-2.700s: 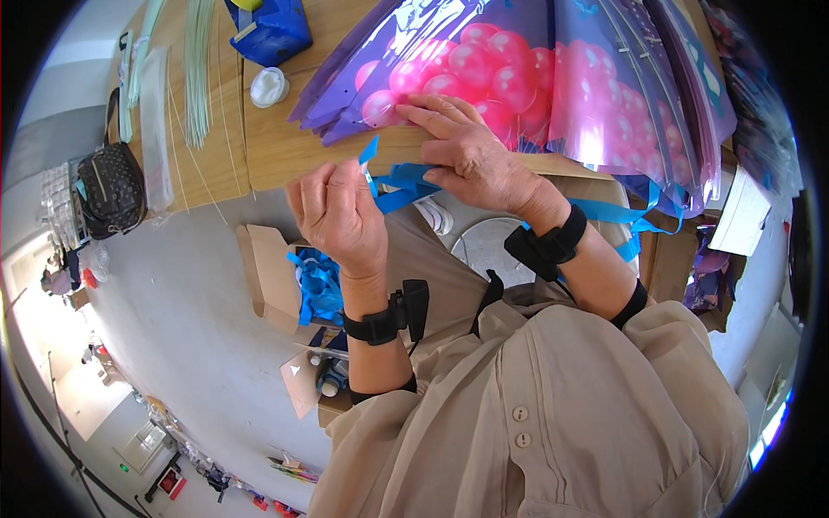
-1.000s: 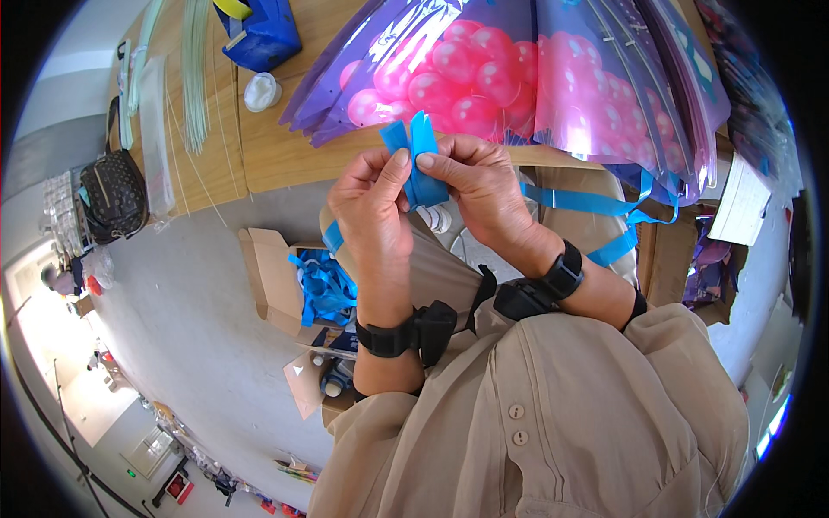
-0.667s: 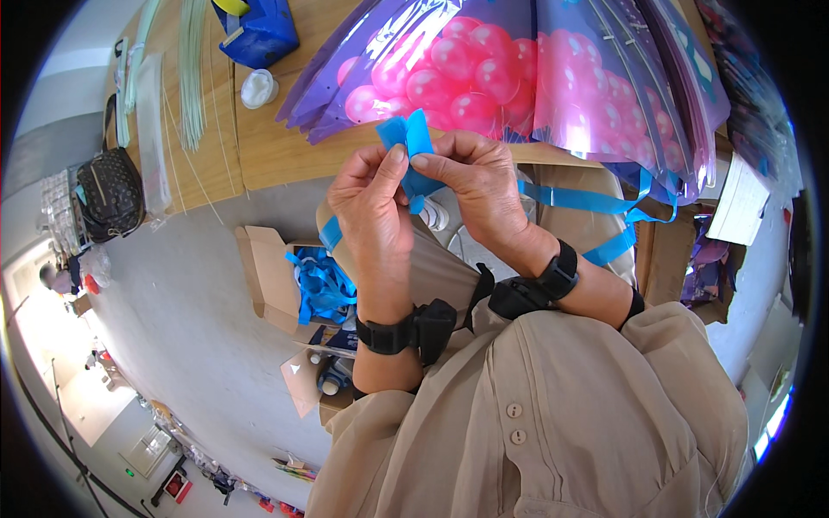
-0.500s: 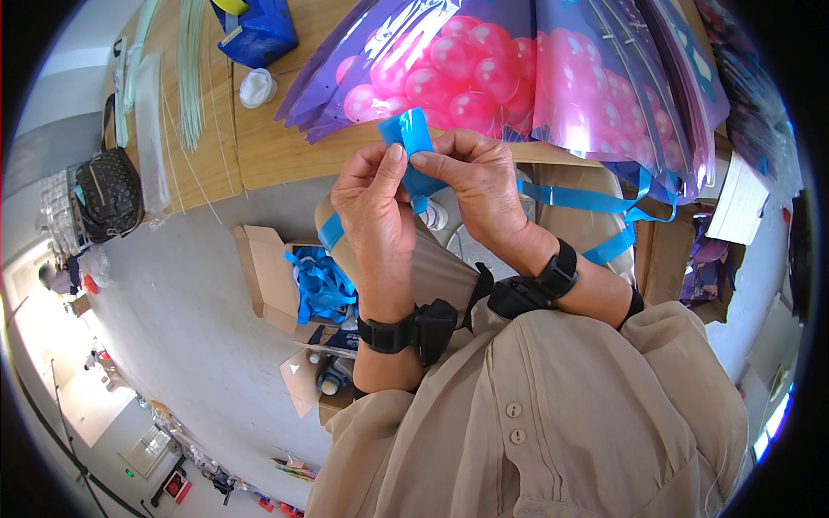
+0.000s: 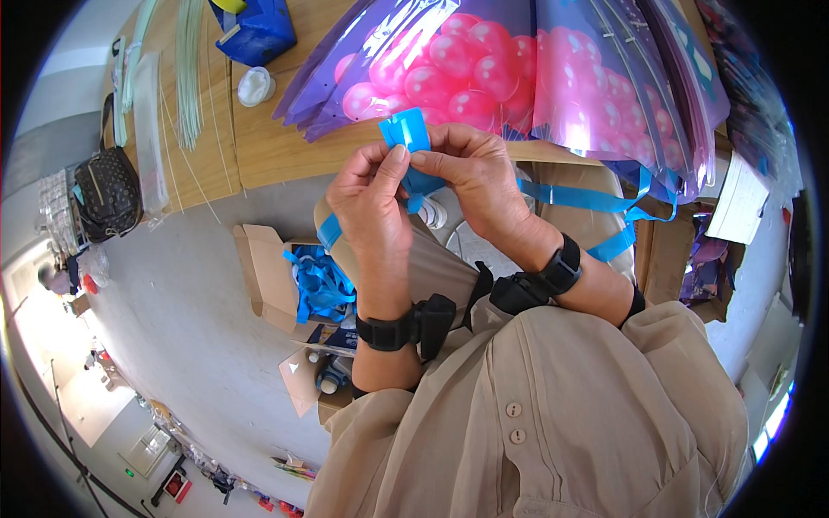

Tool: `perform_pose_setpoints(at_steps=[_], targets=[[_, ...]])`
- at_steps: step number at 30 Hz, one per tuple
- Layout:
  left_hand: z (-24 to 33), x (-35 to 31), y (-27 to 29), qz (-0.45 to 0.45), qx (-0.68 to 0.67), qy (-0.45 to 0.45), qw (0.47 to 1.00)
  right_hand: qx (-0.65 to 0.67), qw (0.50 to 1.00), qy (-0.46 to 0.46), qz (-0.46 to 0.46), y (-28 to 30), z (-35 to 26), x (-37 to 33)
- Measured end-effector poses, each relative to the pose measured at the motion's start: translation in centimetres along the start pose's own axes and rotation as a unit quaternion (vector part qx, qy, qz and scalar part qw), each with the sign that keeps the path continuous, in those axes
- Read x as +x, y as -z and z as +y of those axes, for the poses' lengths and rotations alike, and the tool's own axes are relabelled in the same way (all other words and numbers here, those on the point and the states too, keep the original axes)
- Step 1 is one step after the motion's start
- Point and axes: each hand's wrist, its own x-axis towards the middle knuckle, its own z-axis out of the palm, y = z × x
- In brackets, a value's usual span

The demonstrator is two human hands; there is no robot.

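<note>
In front of me, both my hands pinch a glossy blue plastic strip whose upper end sticks up folded between them. My left hand has its thumb pressed flat against the strip's left side. My right hand grips it from the right with thumb and curled fingers. A lower part of the strip shows beneath the thumbs, and another piece emerges by my left wrist. Right of my right hand, long blue ribbon runs toward purple glossy sheets with a pink balloon pattern on the table. Exactly how the strip is folded is hidden by my fingers.
A wooden table holds a blue container, a white cup and thin pale rods. Below left, a cardboard box contains a tangle of blue ribbon. Another open box stands at the right. A dark patterned bag is at the far left.
My hands have shifted very slightly left. The strip's top has tilted and opened a little, now showing a fold near my left thumb. Both hands keep their pinch.
</note>
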Motion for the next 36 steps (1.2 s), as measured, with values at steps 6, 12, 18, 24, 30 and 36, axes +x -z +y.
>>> perform_pose_setpoints(at_steps=[6,12,18,24,30,36], targets=[[0.2,-0.2,-0.1,0.030,-0.048,0.025,0.998,0.098,0.992,-0.070,0.031,0.2,0.6,-0.1],[1.1,0.8,1.7,0.066,0.106,-0.047,0.991,-0.021,0.999,-0.013,-0.022,0.0,0.1,-0.3],[1.0,2.7,3.0,0.136,0.309,-0.147,0.930,-0.440,0.862,0.222,-0.120,0.3,0.2,-0.3],[1.5,4.7,2.7,0.009,0.332,-0.303,0.893,-0.586,0.686,0.392,-0.181,0.5,-0.6,3.6],[1.2,6.4,4.1,0.072,0.196,-0.073,0.975,-0.660,0.633,0.335,-0.226,1.1,-0.1,4.8],[-0.7,7.0,4.0,0.065,0.336,-0.193,0.919,-0.665,0.633,0.324,-0.225,1.0,0.1,5.2]])
